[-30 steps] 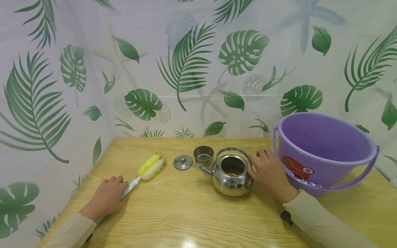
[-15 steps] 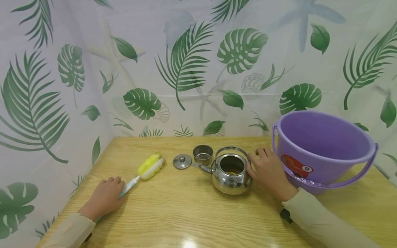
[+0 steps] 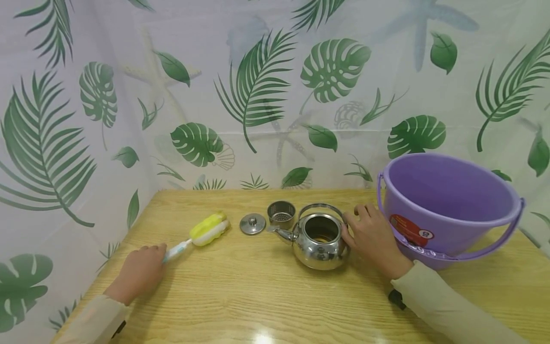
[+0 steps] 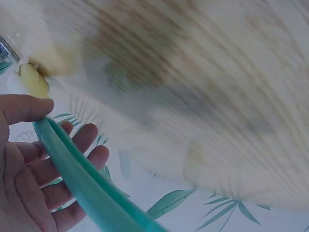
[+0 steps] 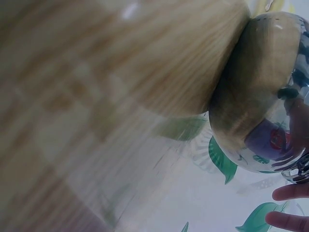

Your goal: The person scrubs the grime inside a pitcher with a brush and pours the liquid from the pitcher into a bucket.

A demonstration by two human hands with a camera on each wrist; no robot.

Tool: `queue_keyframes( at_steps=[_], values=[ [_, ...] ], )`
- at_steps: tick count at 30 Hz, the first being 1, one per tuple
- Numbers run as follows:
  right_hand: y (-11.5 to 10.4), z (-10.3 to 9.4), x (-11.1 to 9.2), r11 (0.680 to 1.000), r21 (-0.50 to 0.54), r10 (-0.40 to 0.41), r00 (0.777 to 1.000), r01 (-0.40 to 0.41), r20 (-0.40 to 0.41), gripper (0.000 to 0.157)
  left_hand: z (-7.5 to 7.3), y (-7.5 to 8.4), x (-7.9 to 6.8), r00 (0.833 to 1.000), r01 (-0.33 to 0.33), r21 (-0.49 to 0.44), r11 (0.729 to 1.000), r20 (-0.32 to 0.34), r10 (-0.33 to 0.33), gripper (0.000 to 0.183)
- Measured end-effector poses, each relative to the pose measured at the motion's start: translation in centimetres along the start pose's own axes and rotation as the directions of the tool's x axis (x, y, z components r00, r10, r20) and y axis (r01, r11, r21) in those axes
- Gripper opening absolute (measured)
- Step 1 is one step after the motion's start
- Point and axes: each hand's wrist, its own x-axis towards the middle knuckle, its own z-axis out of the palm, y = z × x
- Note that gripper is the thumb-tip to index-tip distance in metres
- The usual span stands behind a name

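My left hand (image 3: 138,271) grips the handle of a sponge bottle brush (image 3: 208,230) at the table's left side. Yellow and white sponge forms its head. In the left wrist view the thumb lies on the teal handle (image 4: 82,169), with the fingers beneath it. To the right stands a shiny steel teapot (image 3: 320,255), lidless, spout toward the left. My right hand (image 3: 375,242) holds its right side near the handle hinge, thumb in front and index finger at the hinge. The right wrist view shows the teapot's polished belly (image 5: 251,92) and two fingertips below the hinge.
A steel lid (image 3: 252,224) and a perforated strainer basket (image 3: 281,217) lie left of the teapot. Close by my right hand stands a large purple bucket (image 3: 442,227), its handle lowered. Leaf-printed sheeting (image 3: 258,162) hangs behind the wooden table (image 3: 240,296) and at its left.
My left hand has shifted slightly toward the lower left, and the brush has turned a little, its head lying flatter. My right hand and the teapot have stayed in place.
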Motion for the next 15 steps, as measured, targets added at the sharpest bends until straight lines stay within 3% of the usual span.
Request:
queue_keyframes(
  at_steps=[10, 15],
  values=[
    [-0.02, -0.11, 0.07, 1.0, 0.011, 0.018, 1.0, -0.018, 0.022, 0.02, 0.31, -0.31, -0.03, 0.996, -0.002, -0.009, 1.0, -0.093, 0.002, 0.016],
    [-0.07, -0.13, 0.03, 1.0, 0.012, 0.016, 1.0, -0.016, 0.023, 0.02, 0.55, -0.41, 0.18, 0.99, 0.03, -0.018, 0.999, -0.136, -0.032, 0.022]
  ],
)
